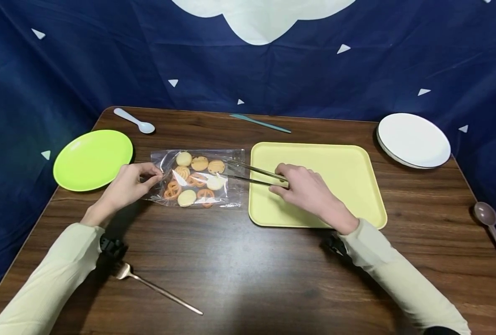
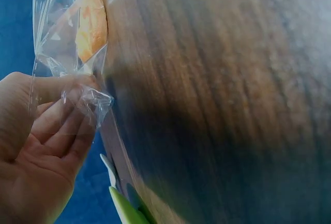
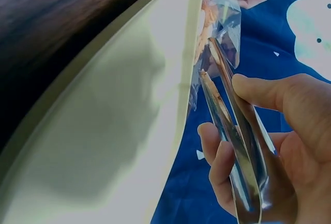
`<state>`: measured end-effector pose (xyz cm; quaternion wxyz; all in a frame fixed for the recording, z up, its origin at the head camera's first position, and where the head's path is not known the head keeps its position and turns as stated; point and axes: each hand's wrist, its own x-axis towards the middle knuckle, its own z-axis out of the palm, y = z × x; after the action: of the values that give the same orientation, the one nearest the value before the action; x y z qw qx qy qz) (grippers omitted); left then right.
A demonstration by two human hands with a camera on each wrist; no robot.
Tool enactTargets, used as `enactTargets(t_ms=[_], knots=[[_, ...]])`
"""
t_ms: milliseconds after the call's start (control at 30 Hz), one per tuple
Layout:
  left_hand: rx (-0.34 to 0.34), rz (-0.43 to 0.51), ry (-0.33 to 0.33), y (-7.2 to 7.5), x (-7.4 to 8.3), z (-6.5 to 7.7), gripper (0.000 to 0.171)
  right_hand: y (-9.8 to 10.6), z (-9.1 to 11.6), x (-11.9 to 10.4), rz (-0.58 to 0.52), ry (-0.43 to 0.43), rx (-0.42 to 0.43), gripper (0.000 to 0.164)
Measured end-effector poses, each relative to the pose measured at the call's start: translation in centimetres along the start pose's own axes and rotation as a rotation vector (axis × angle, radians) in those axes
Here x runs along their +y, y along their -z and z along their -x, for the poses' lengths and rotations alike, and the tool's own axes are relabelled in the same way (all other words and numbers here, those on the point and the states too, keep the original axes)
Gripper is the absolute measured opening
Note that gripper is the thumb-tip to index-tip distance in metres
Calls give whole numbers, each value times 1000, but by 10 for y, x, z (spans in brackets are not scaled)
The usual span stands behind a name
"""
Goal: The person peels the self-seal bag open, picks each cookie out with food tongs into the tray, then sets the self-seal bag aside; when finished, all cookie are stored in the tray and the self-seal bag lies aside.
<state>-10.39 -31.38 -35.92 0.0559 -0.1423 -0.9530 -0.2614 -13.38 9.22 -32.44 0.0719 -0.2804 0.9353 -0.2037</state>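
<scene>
A clear plastic bag (image 1: 236, 197) lies on the table left of centre, holding several round cookies (image 1: 187, 198) and pretzel-shaped orange snacks (image 1: 172, 190). My left hand (image 1: 132, 184) pinches the bag's left edge between thumb and fingers; crumpled film (image 2: 95, 102) shows at the fingertips in the left wrist view. My right hand (image 1: 308, 188), above the yellow tray (image 1: 348, 163), grips metal tongs (image 3: 245, 113). The tongs' arms stand apart and their tips reach the bag's right part, near a cookie. Whether the tips are inside the bag or touch a cookie, I cannot tell.
A green plate (image 1: 93, 160) is at left, with a pale blue spoon (image 1: 145, 127) behind it. A teal knife (image 1: 264, 123) lies along the back edge. White dishes (image 1: 415, 139) stand back right, a brown spoon (image 1: 485, 214) far right, a fork (image 1: 160, 289) in front.
</scene>
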Motion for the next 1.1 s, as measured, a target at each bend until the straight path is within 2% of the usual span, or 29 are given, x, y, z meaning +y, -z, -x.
enactTargets(t_ms=[433, 633, 800, 1100], knots=[[-4, 24, -2, 3, 0, 1, 6, -7, -20, -11, 34, 2, -33, 36], [-8, 34, 2, 4, 0, 1, 5, -6, -25, -14, 31, -8, -79, 38], [-3, 32, 5, 3, -1, 2, 4, -8, -26, -12, 44, 8, -102, 25], [-8, 19, 26, 2, -1, 2, 4, -7, -19, -8, 68, 39, -58, 20]])
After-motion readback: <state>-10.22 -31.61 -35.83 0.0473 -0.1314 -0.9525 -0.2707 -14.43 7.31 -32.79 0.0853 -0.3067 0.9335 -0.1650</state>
